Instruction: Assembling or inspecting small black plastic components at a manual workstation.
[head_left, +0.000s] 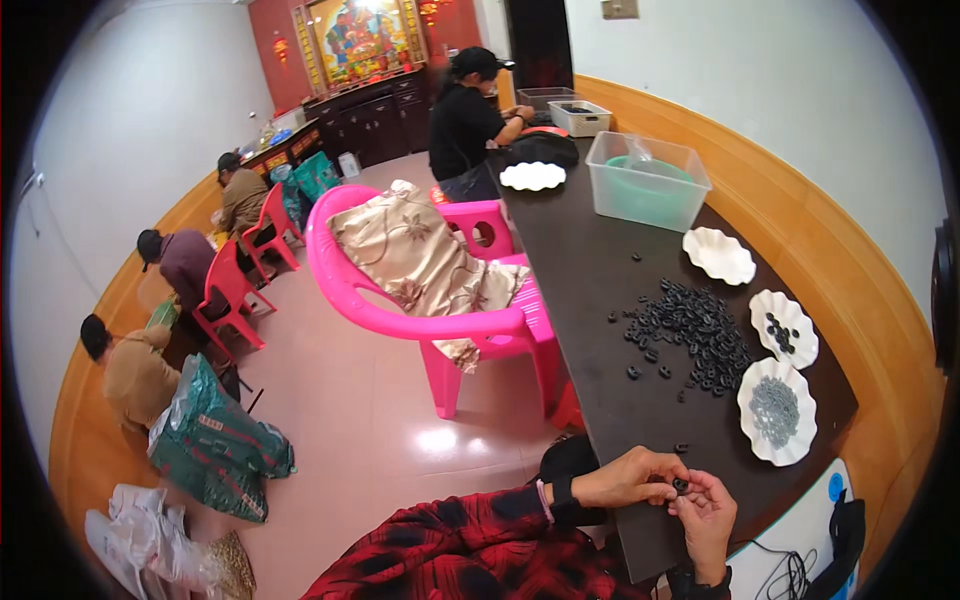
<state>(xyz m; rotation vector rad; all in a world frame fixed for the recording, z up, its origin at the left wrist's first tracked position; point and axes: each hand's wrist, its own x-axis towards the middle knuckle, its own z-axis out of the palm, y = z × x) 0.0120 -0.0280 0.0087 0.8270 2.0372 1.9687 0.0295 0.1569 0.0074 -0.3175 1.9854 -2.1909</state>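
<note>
Over the table's near edge, my left hand (638, 478) and my right hand (707, 512) meet, fingertips pinched together. Between them is a small black ring-shaped part (681, 485), partly covered by the fingers. One similar black piece lies on the table just beyond my hands. Farther up spreads a loose pile of small black parts (690, 330). To its right, a white scalloped plate (747, 410) carries tiny grey pieces, and another white plate (806, 350) bears several black parts.
A third scalloped plate (720, 255) and a clear plastic bin (650, 203) stand farther along the dark table (590, 270). Left of it is a pink chair (350, 310) with patterned cloth. One person (467, 130) works at the far end; several sit along the left wall near green sacks (215, 440).
</note>
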